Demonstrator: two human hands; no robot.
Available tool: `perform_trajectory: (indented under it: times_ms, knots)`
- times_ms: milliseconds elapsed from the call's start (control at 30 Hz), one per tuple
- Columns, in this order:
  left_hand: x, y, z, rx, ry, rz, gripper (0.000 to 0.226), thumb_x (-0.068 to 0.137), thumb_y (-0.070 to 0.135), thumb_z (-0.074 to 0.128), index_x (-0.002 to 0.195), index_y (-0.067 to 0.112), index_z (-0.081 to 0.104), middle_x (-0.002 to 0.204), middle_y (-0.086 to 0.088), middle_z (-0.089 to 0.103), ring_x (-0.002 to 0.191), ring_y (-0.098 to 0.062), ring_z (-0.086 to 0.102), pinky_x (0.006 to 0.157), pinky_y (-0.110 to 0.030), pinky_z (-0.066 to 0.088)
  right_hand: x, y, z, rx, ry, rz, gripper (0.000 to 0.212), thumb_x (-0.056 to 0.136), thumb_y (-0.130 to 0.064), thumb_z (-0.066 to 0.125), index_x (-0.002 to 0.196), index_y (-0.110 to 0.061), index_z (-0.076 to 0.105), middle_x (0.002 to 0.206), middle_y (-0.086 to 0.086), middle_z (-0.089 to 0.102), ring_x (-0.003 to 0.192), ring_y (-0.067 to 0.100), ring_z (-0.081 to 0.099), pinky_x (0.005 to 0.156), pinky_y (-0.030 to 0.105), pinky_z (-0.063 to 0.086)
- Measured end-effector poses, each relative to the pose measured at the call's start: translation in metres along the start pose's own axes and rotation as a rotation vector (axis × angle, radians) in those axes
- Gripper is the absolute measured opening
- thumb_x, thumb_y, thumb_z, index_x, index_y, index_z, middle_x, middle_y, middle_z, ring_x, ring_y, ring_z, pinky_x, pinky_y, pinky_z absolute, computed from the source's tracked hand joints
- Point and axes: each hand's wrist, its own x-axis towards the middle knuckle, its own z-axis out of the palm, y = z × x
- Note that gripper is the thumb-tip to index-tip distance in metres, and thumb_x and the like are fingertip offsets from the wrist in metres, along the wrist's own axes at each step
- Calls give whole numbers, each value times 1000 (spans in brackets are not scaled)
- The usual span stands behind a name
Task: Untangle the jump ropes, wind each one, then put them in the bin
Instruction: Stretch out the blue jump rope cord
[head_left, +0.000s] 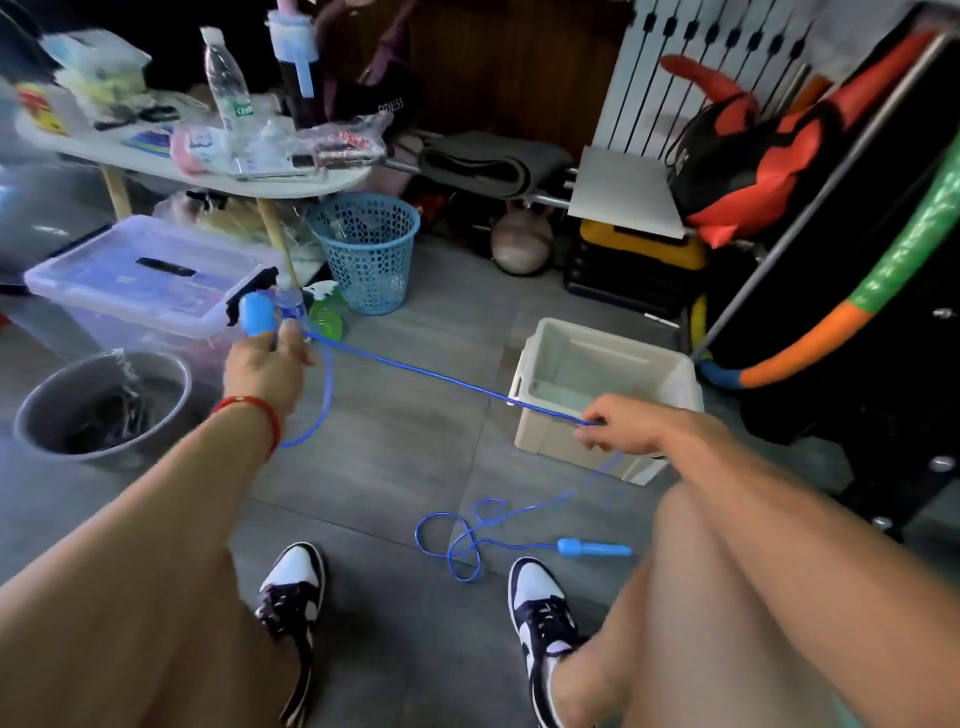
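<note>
A white bin (597, 395) is seen standing on the grey tiled floor (395, 467), just beyond the right hand (621, 423); nothing can be made out inside it but its pale bottom. A grey round tub (104, 408) at the left holds dark, tangled items that cannot be told apart. A blue mesh basket (366, 252) stands beneath the tabletop (208, 171), with a clear lidded box (150, 278) beside it, its contents blurred.

The blue jump rope (441, 376) is stretched taut between the two hands, which are held well apart. One blue handle (255, 314) is gripped in the left hand (265, 366), raised in front of the clear box, with a loop of cord hanging below the wrist. The cord is pinched by the curled fingers of the right hand in front of the bin's near wall. From there the rope drops to the floor, where it lies in loose loops between two black-and-white shoes (543, 618), ending in the second handle (595, 548), which rests flat on the tiles near the right knee.
</note>
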Motion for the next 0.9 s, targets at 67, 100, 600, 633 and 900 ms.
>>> perform_trajectory:
  times_ms: [67,100,600,633,900]
  knots:
    - [22,-18,-12,245,-80,-40,43,92,55,57,78,18,74,93,-18,68,77,-32,58,79,-40,50,0,15,0,154,87,-7,26,101,-29,56,80,-21,67,67,-2,66,59,10,61,60,27,41]
    - [28,-26,-14,423,-175,-100,50,83,64,59,90,17,75,106,-20,67,90,-34,60,85,-40,50,-1,12,-3,241,167,-47,24,102,-28,55,83,-21,69,63,-5,61,57,11,59,58,27,39]
    - [-63,-3,42,156,-533,178,40,103,43,52,82,21,77,60,5,45,50,-7,35,51,-20,35,-3,-140,-5,-274,303,-359,37,100,-48,48,73,-23,52,80,6,57,84,31,55,69,36,40]
    - [-54,-3,40,179,-464,158,41,103,42,52,80,19,77,59,4,42,46,-8,33,48,-20,34,-2,-129,-2,-230,264,-331,42,100,-47,49,68,-22,46,72,2,52,79,29,52,67,35,39]
    - [-3,-21,24,324,-272,-51,21,96,27,63,99,14,79,78,-9,61,72,-27,54,80,-41,51,-3,11,-15,-88,4,39,33,101,-37,56,75,-16,55,72,0,59,72,20,53,65,33,39]
